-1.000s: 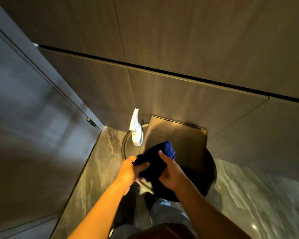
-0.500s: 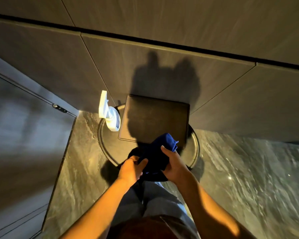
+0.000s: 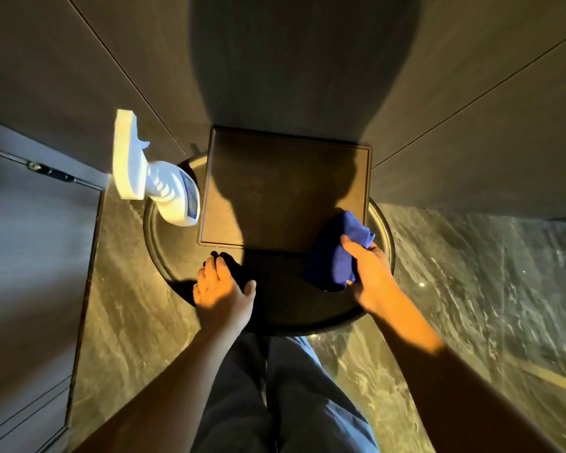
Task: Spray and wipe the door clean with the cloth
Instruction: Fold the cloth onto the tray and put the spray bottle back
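Right hand clenched around a bunched blue cloth; fingers wrap its right side, the cloth bulging out to the left and upward. Cloth sits over the right part of a round dark worktop, its top end overlapping the lower right corner of a square dark tray. Whether the cloth touches the surface, cannot tell.

Left hand released, fingers spread loosely, palm down over the near left part of the worktop, its own shadow just ahead of the fingertips. It grips nothing. Contact with the surface unclear.

Tray lies on the far half of the worktop, back edge against the wall. White spray bottle stands on the far left edge of the worktop, just beside the tray, trigger head leaning out to the left, a blue label on its body.

Far left: a grey door, with a dark hinge-like fitting near its upper edge. Marbled floor all round. A large head-and-shoulders shadow falls on the wall and tray. Legs in jeans at the bottom, between the forearms.
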